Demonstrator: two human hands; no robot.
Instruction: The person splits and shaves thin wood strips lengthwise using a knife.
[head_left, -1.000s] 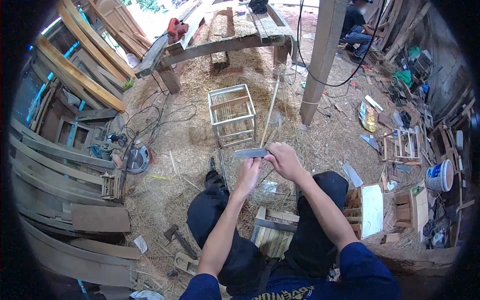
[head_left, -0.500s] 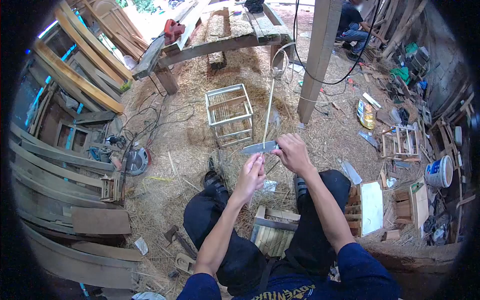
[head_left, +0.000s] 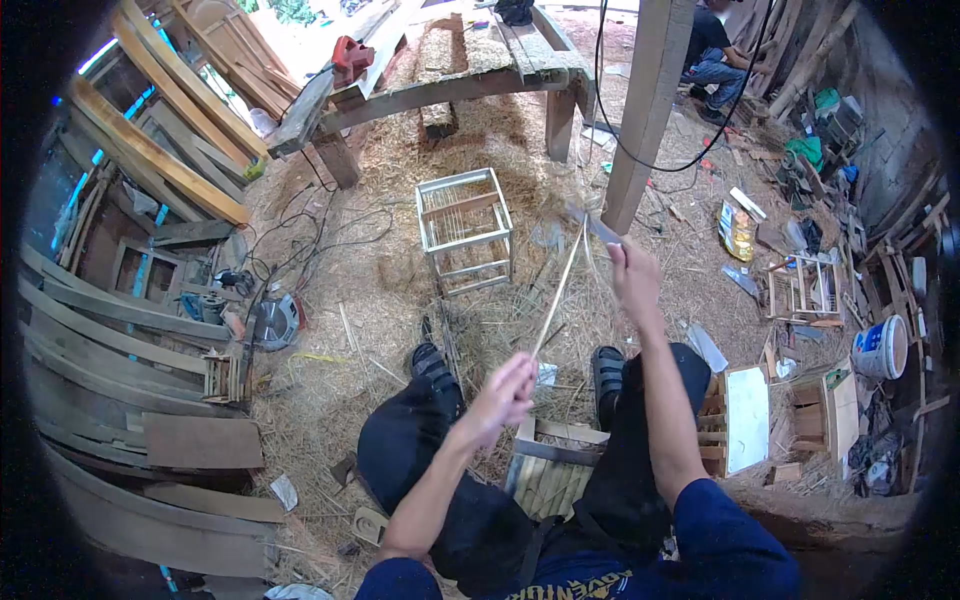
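Observation:
My left hand (head_left: 500, 395), closed and slightly blurred, grips the lower end of a thin pale wooden strip (head_left: 560, 293), which looks like bamboo. The strip slants up and away to the right. Farther forward, my right hand (head_left: 637, 283) is wrapped round the handle of a knife (head_left: 597, 227). The blade points up and left and meets the strip's far end, where a thin sliver seems to stand apart from it. Beyond my hands, a small wooden frame with thin bars (head_left: 468, 241) stands on the shaving-covered floor.
A wooden post (head_left: 648, 110) rises just beyond the knife. Behind the frame stands a rough workbench (head_left: 440, 97) bearing a red tool (head_left: 351, 60). A circular saw (head_left: 277, 322) and cables lie left; a white bucket (head_left: 880, 347) is right. A person (head_left: 715, 60) crouches at the back right.
My right hand and the knife have moved forward and right along the strip, away from my left hand. My left hand is slightly lower, and the strip now leans more to the right.

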